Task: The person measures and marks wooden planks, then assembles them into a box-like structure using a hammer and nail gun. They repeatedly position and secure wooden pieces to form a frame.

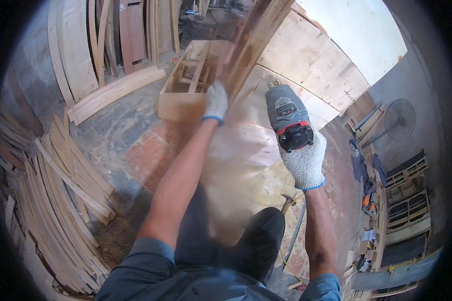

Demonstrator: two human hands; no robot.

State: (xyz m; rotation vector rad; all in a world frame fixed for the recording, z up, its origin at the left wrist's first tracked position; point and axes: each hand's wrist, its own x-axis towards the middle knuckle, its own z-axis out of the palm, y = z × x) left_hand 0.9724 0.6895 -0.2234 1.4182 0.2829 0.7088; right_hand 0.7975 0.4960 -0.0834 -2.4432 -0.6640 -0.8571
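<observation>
My left hand (216, 103), in a white knit glove with a blue cuff, is closed on the edge of a long wooden board (260, 40) that slants up and away. In my right hand (307, 159), gloved the same way, is a grey power tool (288, 113) with a red band and a black rear cap; its exact kind I cannot tell. The tool's front end reaches the pale wooden panel (306, 55) on the right of the board. A hazy, dust-like blur partly hides the wood between my arms.
An open wooden box frame (182, 108) stands beyond my left hand. Curved wood strips (60, 200) are piled at left, and boards (70, 45) lean on the wall behind. A hammer (287, 202) lies by my knee, near a hose (295, 233). A fan (400, 119) is at right.
</observation>
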